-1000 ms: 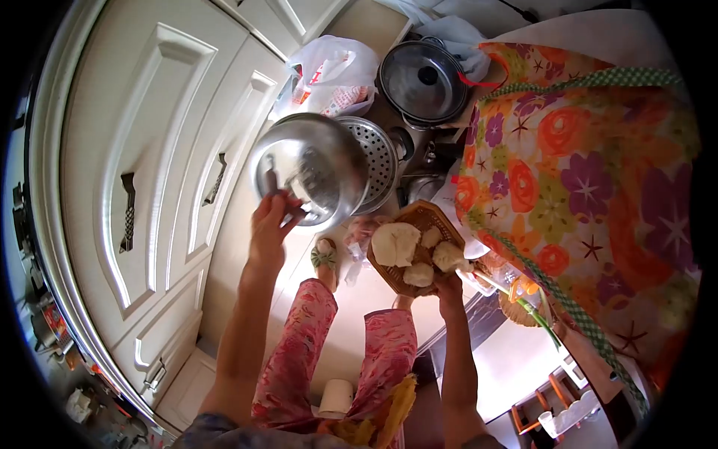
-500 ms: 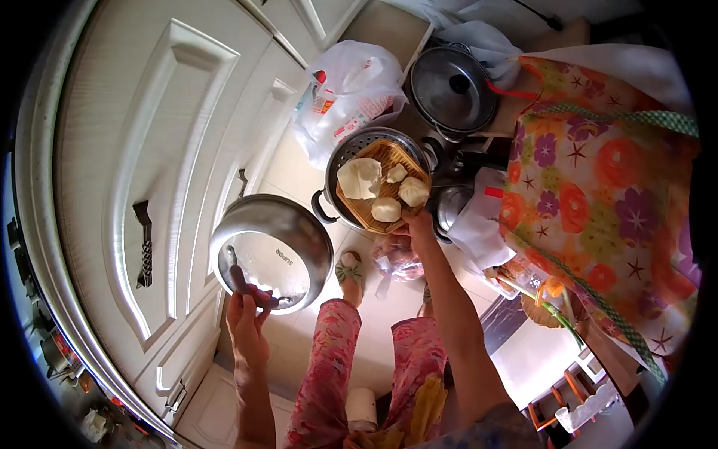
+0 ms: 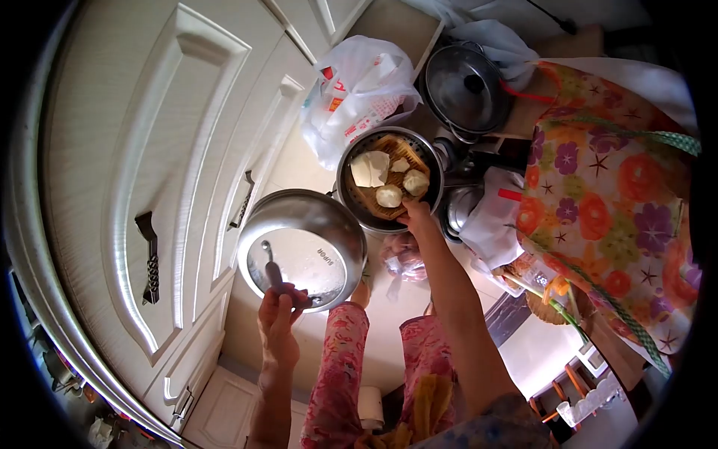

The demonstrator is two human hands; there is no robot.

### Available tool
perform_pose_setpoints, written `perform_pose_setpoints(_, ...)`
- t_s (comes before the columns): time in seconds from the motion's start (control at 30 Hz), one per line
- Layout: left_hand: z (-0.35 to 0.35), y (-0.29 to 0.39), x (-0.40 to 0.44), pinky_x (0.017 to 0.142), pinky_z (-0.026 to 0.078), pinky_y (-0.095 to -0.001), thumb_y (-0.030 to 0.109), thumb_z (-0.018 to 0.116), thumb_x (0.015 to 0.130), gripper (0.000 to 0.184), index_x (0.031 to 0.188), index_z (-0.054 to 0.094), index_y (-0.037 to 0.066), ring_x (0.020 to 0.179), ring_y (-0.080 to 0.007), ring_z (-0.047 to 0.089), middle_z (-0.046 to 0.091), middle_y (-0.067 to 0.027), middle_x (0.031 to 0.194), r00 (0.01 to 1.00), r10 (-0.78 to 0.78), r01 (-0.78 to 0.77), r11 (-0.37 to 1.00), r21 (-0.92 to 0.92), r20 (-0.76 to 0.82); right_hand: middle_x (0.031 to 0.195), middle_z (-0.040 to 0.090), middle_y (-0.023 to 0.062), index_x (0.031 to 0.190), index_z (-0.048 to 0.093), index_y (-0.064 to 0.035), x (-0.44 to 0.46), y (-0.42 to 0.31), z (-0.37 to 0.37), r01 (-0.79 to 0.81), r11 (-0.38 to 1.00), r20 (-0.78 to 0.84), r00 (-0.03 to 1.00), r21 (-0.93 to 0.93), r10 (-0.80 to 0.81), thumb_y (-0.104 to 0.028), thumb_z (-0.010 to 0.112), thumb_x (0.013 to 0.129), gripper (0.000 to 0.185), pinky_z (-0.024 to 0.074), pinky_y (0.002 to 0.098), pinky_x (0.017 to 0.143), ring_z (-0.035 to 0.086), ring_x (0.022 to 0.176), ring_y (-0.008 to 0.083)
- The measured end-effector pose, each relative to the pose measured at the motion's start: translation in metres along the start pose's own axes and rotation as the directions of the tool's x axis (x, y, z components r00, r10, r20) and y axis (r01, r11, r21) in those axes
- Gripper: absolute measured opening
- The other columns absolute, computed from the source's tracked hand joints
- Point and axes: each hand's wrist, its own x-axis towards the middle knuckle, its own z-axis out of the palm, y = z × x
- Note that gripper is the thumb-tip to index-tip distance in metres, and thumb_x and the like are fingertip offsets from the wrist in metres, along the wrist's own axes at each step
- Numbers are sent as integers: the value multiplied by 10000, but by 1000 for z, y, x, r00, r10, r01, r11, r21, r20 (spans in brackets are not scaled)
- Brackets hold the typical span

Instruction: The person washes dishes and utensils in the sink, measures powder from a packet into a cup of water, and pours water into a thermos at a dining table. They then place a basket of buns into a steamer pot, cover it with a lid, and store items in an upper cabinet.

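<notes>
My left hand grips the dark handle of a domed metal lid marked SUPOR, held at the centre left. To its right, my right hand is closed on the near edge of a woven basket. Several pale buns and pieces lie in the basket. The basket sits within the rim of a perforated metal steamer pot. The lid is beside the pot's lower left, off it.
White cabinets line the left. Above the steamer are a white plastic bag and a dark lidded pot. A bag of round reddish items lies below it. A floral cloth hangs at right.
My right hand has carried the basket up and left and lowered it into the steamer pot. The lid has swung down and away, uncovering the pot.
</notes>
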Motion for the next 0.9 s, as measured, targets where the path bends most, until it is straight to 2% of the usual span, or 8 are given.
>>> perform_pose_setpoints(0.13, 34, -9, 13, 804, 449, -296, 254, 538, 879, 241, 1016, 530, 56, 845, -136, 572, 601, -51, 886, 995, -29, 36, 996, -79, 92, 1080, 517, 127, 1162, 426, -18, -27, -4, -15, 21, 999, -112, 993, -36, -25, -165, 605, 800, 430, 481, 353, 705, 559, 837, 260)
perform_pose_setpoints(0.17, 44, -12, 17, 763, 468, -304, 213, 463, 918, 191, 1021, 526, 65, 824, -147, 596, 608, -48, 881, 993, -4, 8, 999, -33, 119, 1039, 535, 117, 1121, 456, -5, -34, -4, -26, 91, 992, 66, 993, 90, -97, -169, 604, 804, 387, 485, 339, 707, 563, 847, 249)
perform_pose_setpoints(0.2, 54, -12, 22, 761, 464, -298, 204, 481, 909, 186, 1022, 529, 65, 844, -132, 582, 599, -43, 908, 990, -43, 48, 998, -35, 136, 998, 553, 107, 1079, 485, 8, -42, -3, -36, 136, 965, 233, 954, 225, -188, -173, 604, 807, 348, 490, 325, 709, 566, 857, 238)
perform_pose_setpoints(0.23, 68, -12, 27, 759, 459, -292, 202, 493, 903, 188, 1025, 531, 64, 847, -123, 573, 594, -38, 920, 989, -49, 54, 998, -28, 141, 902, 582, 91, 985, 536, 17, -63, -6, -42, 207, 930, 171, 948, 302, -267, -159, 583, 827, 241, 502, 300, 704, 587, 829, 210)
perform_pose_setpoints(0.33, 102, -25, 46, 686, 386, -233, 274, 513, 896, 259, 1047, 536, 64, 798, -71, 536, 599, -1, 876, 980, -26, 30, 999, -15, 195, 970, 578, 145, 1061, 489, 12, -82, 1, -84, 166, 900, 229, 934, 403, -274, -112, 574, 829, 277, 501, 373, 775, 595, 882, 259)
perform_pose_setpoints(0.5, 152, -49, 85, 605, 359, -216, 233, 488, 899, 203, 992, 546, 62, 701, -62, 482, 600, 4, 842, 983, -34, 36, 999, -6, 180, 988, 587, 162, 1085, 476, 14, -121, 31, -151, 249, 924, 155, 941, 291, -302, -99, 538, 843, 274, 513, 364, 754, 620, 874, 266)
perform_pose_setpoints(0.6, 169, -61, 103, 727, 379, -291, 287, 475, 907, 219, 1009, 527, 101, 802, -86, 519, 591, 7, 884, 965, -75, 68, 997, 37, 253, 984, 594, 166, 1092, 475, 18, -135, 53, -182, 222, 953, 111, 962, 209, -248, -101, 512, 854, 269, 519, 353, 735, 627, 867, 267)
perform_pose_setpoints(0.9, 192, -81, 132, 735, 397, -295, 307, 487, 898, 219, 993, 526, 114, 773, -90, 532, 602, 2, 897, 970, -98, 88, 995, 53, 223, 967, 596, 142, 1066, 495, 3, -159, 82, -222, 144, 971, 97, 982, 193, -165, -117, 499, 870, 230, 518, 323, 725, 630, 847, 260)
